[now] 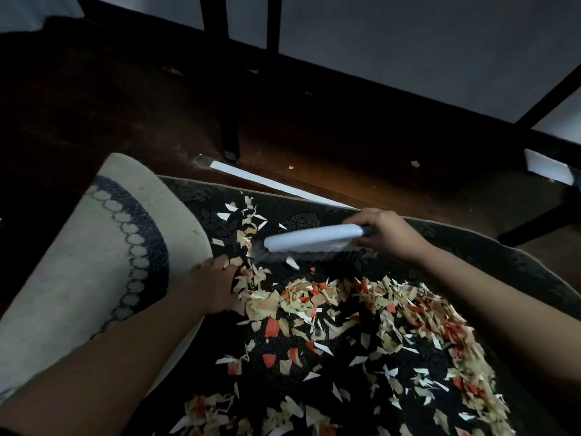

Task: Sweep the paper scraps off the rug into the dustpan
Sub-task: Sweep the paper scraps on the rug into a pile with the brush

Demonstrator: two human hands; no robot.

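A dark patterned rug (314, 366) lies in front of me, strewn with tan, white and red paper scraps (393, 309). Its left part is folded over, showing the pale underside (94, 262). My left hand (217, 287) rests at the edge of that fold, fingers down among the scraps. My right hand (386, 234) grips the handle of a white hand brush (311, 240). The brush's dark bristles touch the rug near the far end of the scrap pile. No dustpan is in view.
Dark wooden floor (345, 158) lies beyond the rug, with a white strip (270, 182) along its far edge and a few stray scraps. Black furniture legs (231, 133) stand behind, and another dark frame (540, 215) is at the right.
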